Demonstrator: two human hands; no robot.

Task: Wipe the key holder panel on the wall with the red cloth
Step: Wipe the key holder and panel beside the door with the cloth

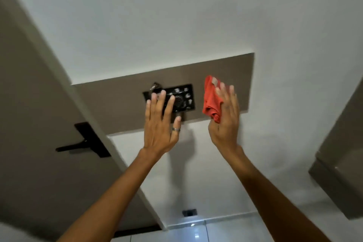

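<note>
A long brown key holder panel (110,104) is fixed on the white wall, with a black plate of hooks (184,97) at its middle and a small bunch of keys (155,85) hanging at the plate's upper left. My left hand (160,124) is raised flat with fingers spread, covering the left part of the black plate; whether it touches is unclear. My right hand (225,122) holds the crumpled red cloth (212,100) against the right part of the panel, just right of the black plate.
A brown door (29,104) with a black lever handle (86,143) stands at the left. A brown cabinet (341,163) juts in at the right edge. A dark wall socket (189,212) sits low, above the glossy tiled floor (196,232).
</note>
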